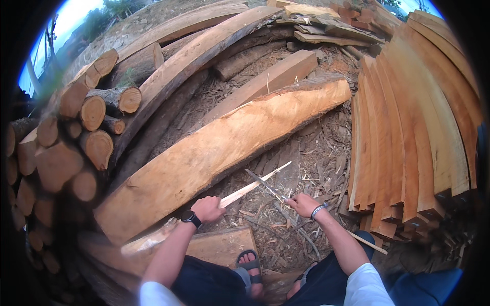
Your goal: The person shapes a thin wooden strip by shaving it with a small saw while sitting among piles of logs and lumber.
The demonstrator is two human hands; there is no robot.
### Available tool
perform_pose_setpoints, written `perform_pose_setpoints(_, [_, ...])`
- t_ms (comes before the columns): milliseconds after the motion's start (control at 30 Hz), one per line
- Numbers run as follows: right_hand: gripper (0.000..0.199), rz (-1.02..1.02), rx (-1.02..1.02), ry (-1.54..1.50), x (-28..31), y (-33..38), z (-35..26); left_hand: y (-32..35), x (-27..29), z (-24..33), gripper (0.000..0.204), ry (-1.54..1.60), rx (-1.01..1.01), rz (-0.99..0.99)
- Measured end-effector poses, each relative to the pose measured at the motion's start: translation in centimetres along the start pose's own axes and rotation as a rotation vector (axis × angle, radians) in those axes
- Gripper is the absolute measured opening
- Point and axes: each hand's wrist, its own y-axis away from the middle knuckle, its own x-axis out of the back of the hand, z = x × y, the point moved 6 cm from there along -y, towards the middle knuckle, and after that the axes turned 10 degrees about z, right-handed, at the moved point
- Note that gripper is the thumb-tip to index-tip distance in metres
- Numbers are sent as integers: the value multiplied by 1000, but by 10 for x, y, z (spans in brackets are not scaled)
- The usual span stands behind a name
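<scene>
The pale stick (pixel 246 189) is held in front of the body, over the ground (pixel 326 153), by the left hand (pixel 208 209). Its near end is wrapped by the left fingers, and its thin tip is pointed up and to the right. A thin dark rod (pixel 266 185) is gripped at its near end by the right hand (pixel 303 205), with the fingers curled in tight. The pale stick is crossed by the rod near its tip; whether they touch cannot be told. The left hand is set close to the lower long edge of the big slab (pixel 224 148), so little room is left on that side. More room is given to the right hand, where a strip of ground lies between the slab and the stacked boards (pixel 408 122). That strip is covered with chips, and some twigs (pixel 298 229) are spread below the right hand. The far left is filled by the log pile (pixel 97 145). The space near the feet is edged by a low plank (pixel 219 242).
</scene>
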Motion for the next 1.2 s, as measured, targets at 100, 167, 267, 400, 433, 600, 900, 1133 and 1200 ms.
perform_pose_setpoints(100, [54,-38,-165,18,11,-5,13,4,-2,0,42,13,14,-36])
perform_pose_setpoints(167, [53,-71,-265,40,29,-14,31,-2,-1,5,42,31,2,-37])
perform_pose_setpoints(267, [54,-10,-153,37,8,-3,12,-1,1,1,45,-17,71,-42])
perform_pose_setpoints(400, [55,-43,-125,16,0,-4,19,0,-8,-2,44,-1,56,-77])
perform_pose_setpoints(433, [56,4,-159,106,12,-10,28,0,-4,2,44,-17,53,-72])
perform_pose_setpoints(600, [54,-19,-94,18,6,0,-3,-1,4,4,43,-34,71,-34])
perform_pose_setpoints(900, [54,16,-133,52,12,-10,19,-4,2,5,44,-23,42,-2])
perform_pose_setpoints(1133, [53,5,-247,64,30,-13,34,-2,0,14,43,-23,28,-38])
perform_pose_setpoints(1200, [53,4,-207,101,25,-12,31,-4,3,15,43,-34,38,-25])
